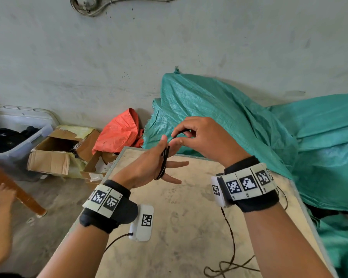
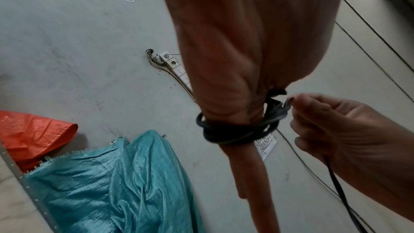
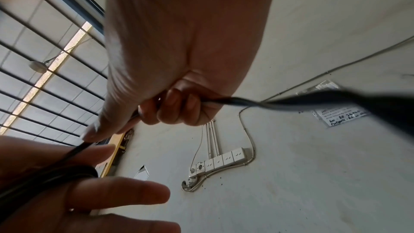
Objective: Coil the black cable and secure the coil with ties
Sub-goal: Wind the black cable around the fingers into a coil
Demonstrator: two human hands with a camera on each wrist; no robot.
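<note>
Grey plaster wall rises behind a dusty tan surface [image 1: 189, 217], and both hands work in the air above its far edge. Several turns of the black cable [image 1: 164, 163] are wound around the straight, spread fingers of the left hand [image 1: 149, 167]; in the left wrist view the turns [image 2: 235, 130] lie close together around the fingers, with the thumb extended beside them. The right hand [image 1: 205, 139], just beyond and to the right of the left, pinches the cable between thumb and curled fingers. In the right wrist view the cable passes through the curled fingers [image 3: 174, 107] and runs down to the coil on the left hand [image 3: 89, 201]. The loose run of the cable [image 1: 229, 265] drops below the right wrist and lies in slack loops near the near right edge of the surface. Each wrist carries a black band with printed square markers and a white camera unit [image 1: 142, 223].

Beyond the far edge, crumpled teal woven sheeting [image 1: 239, 121] is heaped against the wall and falls past the right edge. An orange bag [image 1: 121, 133] sits left of it, then a torn cardboard box [image 1: 64, 151] and a grey plastic bin [image 1: 18, 145] on the floor. At the far left another person's hand [image 1: 4, 195] grips a brown wooden leg [image 1: 16, 189].
</note>
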